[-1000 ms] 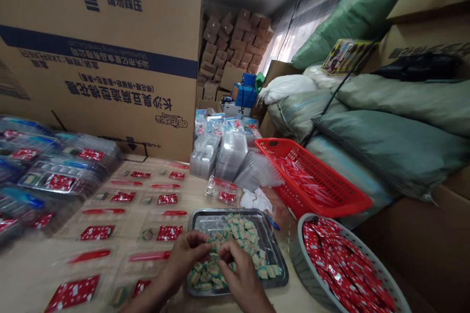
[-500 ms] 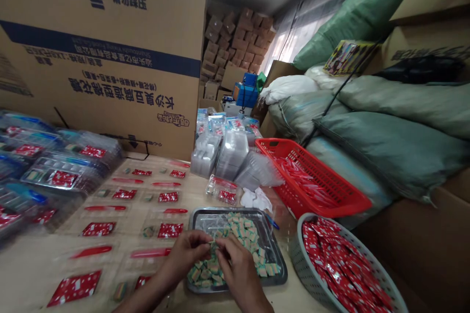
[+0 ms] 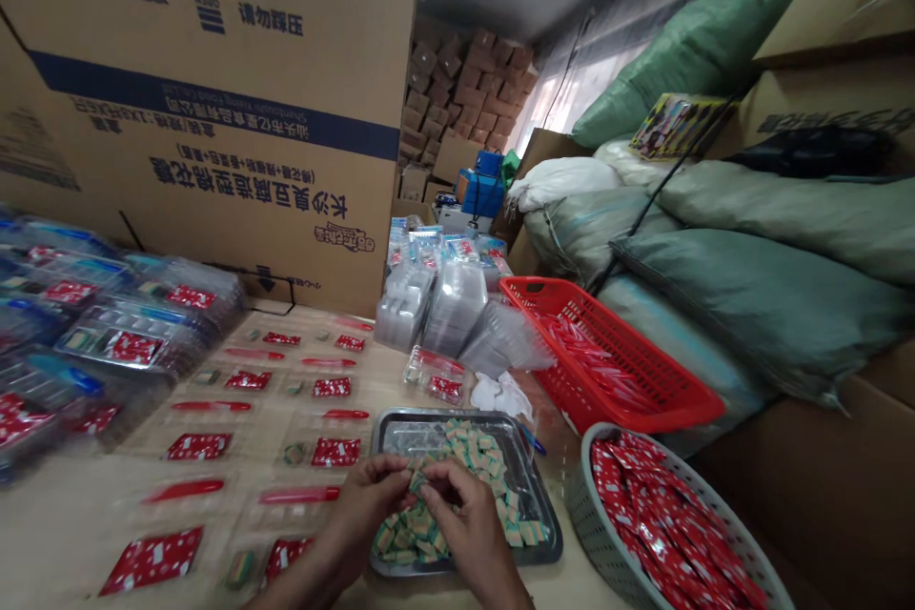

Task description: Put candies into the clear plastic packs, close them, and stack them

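Observation:
Both hands meet over a metal tray (image 3: 533, 505) filled with several small striped green, orange and white erasers (image 3: 477, 453). My left hand (image 3: 372, 500) has its fingers curled and pinched at one small eraser above the pile. My right hand (image 3: 464, 519) is curled too, its fingertips touching the same piece from the other side. On the wooden table (image 3: 64, 534) to the left lie several clear blister trays (image 3: 300, 443), each with a red packet and a red pen in it.
A grey round basket (image 3: 593, 519) of red packets stands at the right, a red basket (image 3: 643, 400) of red pens behind it. Stacks of clear plastic shells (image 3: 450, 305) sit behind the tray. Filled packs (image 3: 107, 334) pile up at left, before a large cardboard box (image 3: 214, 114). Sacks (image 3: 750, 286) line the right.
My hands stay over the metal tray, fingertips drawn closer together on one eraser. The camera has tilted a little, so everything sits slightly lower and further right.

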A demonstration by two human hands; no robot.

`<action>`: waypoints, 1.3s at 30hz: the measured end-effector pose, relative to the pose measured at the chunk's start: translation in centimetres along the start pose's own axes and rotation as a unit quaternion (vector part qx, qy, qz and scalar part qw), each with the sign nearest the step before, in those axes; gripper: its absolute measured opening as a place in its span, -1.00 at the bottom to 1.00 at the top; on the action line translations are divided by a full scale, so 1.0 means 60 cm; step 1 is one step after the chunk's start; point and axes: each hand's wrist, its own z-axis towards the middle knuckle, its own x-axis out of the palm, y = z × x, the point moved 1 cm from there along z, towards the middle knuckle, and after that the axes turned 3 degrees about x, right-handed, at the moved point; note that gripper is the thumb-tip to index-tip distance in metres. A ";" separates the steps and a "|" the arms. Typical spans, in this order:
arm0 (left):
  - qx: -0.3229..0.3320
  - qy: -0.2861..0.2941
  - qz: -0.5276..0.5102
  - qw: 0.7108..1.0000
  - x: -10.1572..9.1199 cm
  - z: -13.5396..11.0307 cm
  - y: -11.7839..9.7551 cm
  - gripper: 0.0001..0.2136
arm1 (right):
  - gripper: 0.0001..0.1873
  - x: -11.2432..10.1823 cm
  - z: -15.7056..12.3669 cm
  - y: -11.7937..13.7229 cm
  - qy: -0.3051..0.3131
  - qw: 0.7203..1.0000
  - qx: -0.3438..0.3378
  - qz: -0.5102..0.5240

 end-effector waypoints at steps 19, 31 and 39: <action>0.153 -0.061 0.055 0.985 -0.173 -0.040 -0.046 -0.64 | -0.63 0.191 0.071 -0.007 0.133 0.982 0.005 0.131; 0.322 -0.322 0.404 0.794 -0.470 -0.096 -0.134 -0.65 | -0.83 0.503 0.209 0.122 0.275 0.959 -0.063 -0.016; 0.331 -0.262 0.560 0.713 -0.522 -0.064 -0.124 -0.52 | -0.80 0.585 0.216 0.148 0.274 0.948 -0.107 -0.119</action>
